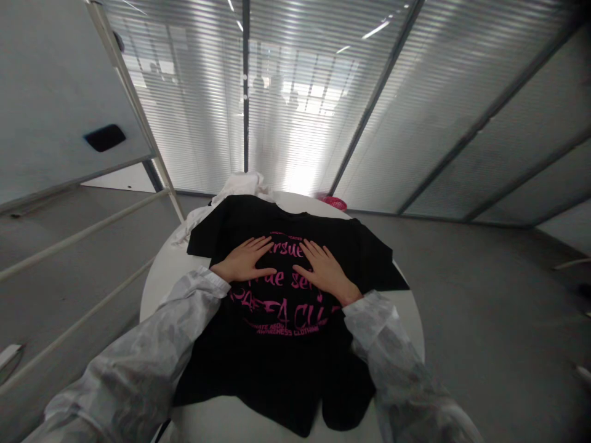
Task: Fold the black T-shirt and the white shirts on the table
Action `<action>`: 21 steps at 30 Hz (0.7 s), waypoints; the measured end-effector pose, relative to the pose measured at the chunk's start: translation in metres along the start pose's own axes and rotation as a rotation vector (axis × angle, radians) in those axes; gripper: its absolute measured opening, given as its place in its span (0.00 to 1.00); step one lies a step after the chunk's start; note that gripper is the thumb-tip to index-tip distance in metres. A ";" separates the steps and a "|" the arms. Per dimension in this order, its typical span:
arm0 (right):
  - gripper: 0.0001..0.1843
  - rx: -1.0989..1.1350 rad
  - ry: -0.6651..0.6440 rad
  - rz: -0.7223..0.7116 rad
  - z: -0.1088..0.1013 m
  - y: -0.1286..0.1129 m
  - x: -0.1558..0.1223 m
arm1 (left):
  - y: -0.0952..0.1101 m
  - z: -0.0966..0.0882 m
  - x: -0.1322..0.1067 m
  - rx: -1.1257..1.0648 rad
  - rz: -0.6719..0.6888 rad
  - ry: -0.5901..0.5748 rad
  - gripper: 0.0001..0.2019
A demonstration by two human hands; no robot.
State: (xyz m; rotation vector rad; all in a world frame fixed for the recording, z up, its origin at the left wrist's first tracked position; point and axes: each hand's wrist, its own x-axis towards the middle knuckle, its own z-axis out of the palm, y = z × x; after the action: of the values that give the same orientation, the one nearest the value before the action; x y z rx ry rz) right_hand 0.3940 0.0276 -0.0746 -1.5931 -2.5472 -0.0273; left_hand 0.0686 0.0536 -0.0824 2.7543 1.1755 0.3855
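The black T-shirt (277, 375) lies print-up across the round white table (159, 277), collar at the far side, both sleeves out, hem rumpled by the near edge. It is spread open, with no fold in it that shows. The left hand (244, 261) and right hand (323, 271) rest palm-down on the pink lettering, just apart, fingers straight and slightly spread, gripping nothing, so the work looks to be at the flattening stage. A crumpled white garment (242, 184) lies beyond the collar.
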 end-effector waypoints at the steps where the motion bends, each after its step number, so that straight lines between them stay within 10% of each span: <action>1: 0.48 0.001 -0.002 0.001 0.000 0.000 0.000 | 0.000 0.001 0.000 0.006 0.001 -0.001 0.50; 21: 0.50 0.029 0.026 0.007 0.004 0.009 -0.004 | -0.004 0.002 -0.002 0.020 0.014 -0.003 0.52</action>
State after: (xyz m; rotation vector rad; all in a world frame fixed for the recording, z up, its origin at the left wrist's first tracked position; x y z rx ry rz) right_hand 0.4030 0.0286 -0.0800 -1.5810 -2.5104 -0.0097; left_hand 0.0654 0.0552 -0.0857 2.7804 1.1656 0.3728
